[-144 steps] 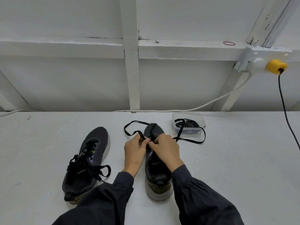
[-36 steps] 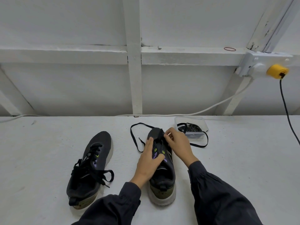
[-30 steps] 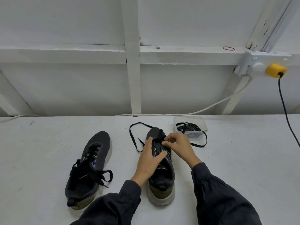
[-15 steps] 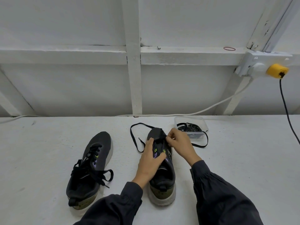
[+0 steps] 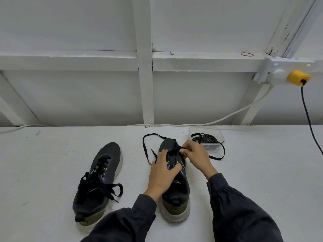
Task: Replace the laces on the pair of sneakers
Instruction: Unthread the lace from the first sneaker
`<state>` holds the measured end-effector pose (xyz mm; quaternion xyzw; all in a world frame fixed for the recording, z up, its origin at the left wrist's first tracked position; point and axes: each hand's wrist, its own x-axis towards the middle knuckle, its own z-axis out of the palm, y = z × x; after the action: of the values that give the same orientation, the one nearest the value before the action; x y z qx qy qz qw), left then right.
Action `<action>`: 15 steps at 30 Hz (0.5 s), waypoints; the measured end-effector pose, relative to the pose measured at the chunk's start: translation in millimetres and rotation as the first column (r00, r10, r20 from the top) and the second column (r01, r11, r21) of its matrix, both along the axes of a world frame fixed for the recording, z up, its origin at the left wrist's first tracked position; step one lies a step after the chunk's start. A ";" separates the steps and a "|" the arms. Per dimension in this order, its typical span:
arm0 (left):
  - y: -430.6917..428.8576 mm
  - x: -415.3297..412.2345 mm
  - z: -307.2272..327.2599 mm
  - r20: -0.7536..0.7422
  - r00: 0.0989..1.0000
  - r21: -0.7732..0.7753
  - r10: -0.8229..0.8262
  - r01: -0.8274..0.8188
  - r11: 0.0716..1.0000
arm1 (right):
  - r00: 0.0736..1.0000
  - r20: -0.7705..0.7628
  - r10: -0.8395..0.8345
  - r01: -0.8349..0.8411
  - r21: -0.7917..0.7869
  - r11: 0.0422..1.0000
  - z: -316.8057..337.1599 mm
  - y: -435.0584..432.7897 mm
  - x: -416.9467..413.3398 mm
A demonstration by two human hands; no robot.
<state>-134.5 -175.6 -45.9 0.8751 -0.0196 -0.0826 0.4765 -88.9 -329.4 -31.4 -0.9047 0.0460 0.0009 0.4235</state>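
Two black sneakers stand on the white floor, toes away from me. The left sneaker (image 5: 99,180) is fully laced, its black lace ends loose. The right sneaker (image 5: 176,189) carries a black lace (image 5: 146,149) only near the toe; one end loops out to the left, the other runs right toward the box. My left hand (image 5: 163,173) grips the right sneaker over its tongue and left side, thumb inside. My right hand (image 5: 194,157) pinches the lace at the eyelets near the toe.
A clear plastic box (image 5: 207,137) with coiled black laces sits just beyond my right hand. A white framed wall rises behind. A white cable (image 5: 227,117) runs along its foot to a socket with a yellow plug (image 5: 298,77), and a black cord hangs at the right.
My right hand has shifted slightly along the toe eyelets while still pinching the lace. My left hand has stayed on the sneaker since about a second ago; earlier both hands worked at the eyelets.
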 end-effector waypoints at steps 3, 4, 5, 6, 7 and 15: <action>-1.1 -0.4 0.8 -0.001 1.000 0.018 0.004 -0.004 1.000 | 0.998 -0.020 -0.054 0.056 0.108 0.993 2.9 -0.2 4.2; -1.2 -0.6 0.9 -0.001 1.000 0.012 0.004 -0.004 1.000 | 0.998 -0.022 -0.058 0.061 0.125 0.990 3.6 -0.1 3.5; -1.2 -0.7 0.7 -0.003 1.000 0.004 0.006 -0.006 1.000 | 0.998 -0.034 -0.051 0.056 0.151 0.987 3.6 -1.0 2.4; -0.8 -0.6 0.5 -0.004 1.000 -0.002 0.011 -0.011 1.000 | 0.998 -0.053 -0.030 0.038 0.171 0.985 3.8 -2.3 0.9; -0.6 -0.7 0.4 -0.006 1.000 -0.007 0.017 -0.017 1.000 | 0.997 -0.071 0.005 0.008 0.176 0.984 3.6 -3.7 -0.3; 0.6 -2.8 2.5 -0.022 0.999 -0.004 0.025 -0.025 1.000 | 0.996 -0.085 0.006 0.014 0.234 0.972 4.3 -6.5 3.0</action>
<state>-137.2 -175.0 -43.5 0.8732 -0.0036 -0.0863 0.4796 -86.0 -335.8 -27.2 -0.8476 0.0654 0.0439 0.5248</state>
